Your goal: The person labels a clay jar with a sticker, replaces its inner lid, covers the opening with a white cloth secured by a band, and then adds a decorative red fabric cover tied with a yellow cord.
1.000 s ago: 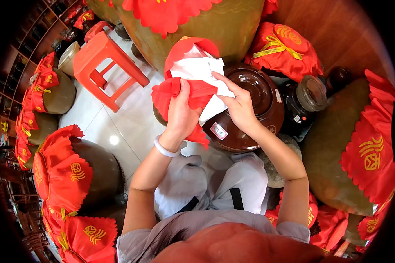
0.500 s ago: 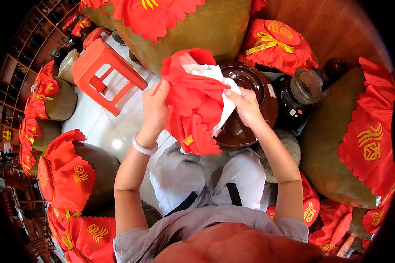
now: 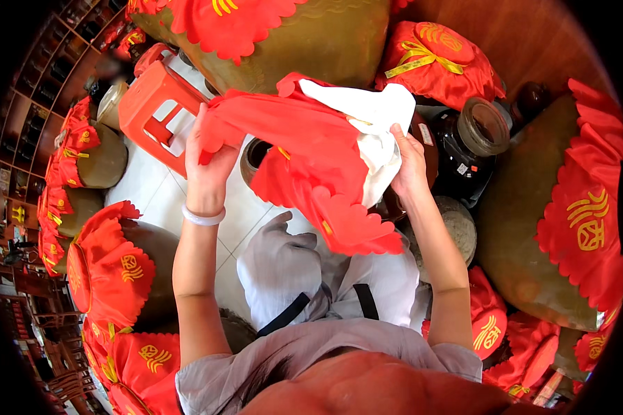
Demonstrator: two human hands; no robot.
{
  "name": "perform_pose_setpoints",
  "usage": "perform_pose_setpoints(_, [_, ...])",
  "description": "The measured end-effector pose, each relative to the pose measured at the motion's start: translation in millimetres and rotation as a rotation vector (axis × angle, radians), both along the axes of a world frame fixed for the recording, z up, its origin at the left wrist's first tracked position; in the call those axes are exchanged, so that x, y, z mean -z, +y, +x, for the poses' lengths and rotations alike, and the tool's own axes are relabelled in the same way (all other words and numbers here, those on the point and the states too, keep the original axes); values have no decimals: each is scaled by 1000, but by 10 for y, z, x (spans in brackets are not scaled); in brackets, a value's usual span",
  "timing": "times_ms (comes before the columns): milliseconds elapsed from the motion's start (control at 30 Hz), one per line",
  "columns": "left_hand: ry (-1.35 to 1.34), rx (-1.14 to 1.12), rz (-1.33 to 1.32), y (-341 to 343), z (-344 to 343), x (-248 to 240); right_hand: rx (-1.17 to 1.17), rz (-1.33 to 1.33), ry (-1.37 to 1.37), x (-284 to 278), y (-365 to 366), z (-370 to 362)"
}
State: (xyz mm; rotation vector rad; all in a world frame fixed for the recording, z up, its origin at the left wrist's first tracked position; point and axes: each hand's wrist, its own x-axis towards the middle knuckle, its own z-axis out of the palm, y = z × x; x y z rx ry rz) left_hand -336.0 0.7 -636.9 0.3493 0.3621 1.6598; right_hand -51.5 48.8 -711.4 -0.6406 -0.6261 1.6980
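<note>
Between my hands hangs a red cloth jar cover (image 3: 304,152) with scalloped edges and small yellow marks, stretched out sideways. My left hand (image 3: 213,155), with a pale bangle at the wrist, is closed on its left end. A white cloth piece (image 3: 379,149), perhaps a lining, lies against the cover's right side. My right hand (image 3: 410,164) pinches the white cloth at its edge. Behind the fabric, a brown glazed jar (image 3: 428,142) is mostly hidden. Just right of my right hand stands a dark glass jar (image 3: 457,153) with a clear round lid (image 3: 483,126).
A red plastic stool (image 3: 149,104) stands on the white tiled floor (image 3: 166,214) at left. Large olive jars with red covers (image 3: 585,218) crowd the right, far and left sides. Another red-covered jar (image 3: 443,62) has a yellow ribbon. Wooden shelves (image 3: 28,104) line the left edge.
My hands have moved apart, the left one out to the left. The bunched red cover is now spread wider, and more of the white cloth shows.
</note>
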Motion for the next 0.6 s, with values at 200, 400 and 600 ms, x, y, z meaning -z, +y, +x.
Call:
perform_pose_setpoints(200, [582, 162, -35, -54, 452, 42, -12, -78, 69, 51, -7, 49])
perform_pose_setpoints(400, [1340, 9, -19, -369, 795, 460, 69, 418, -410, -68, -474, -314])
perform_pose_setpoints(600, [1087, -172, -47, -345, 552, 606, 25, 48, -113, -180, -209, -13])
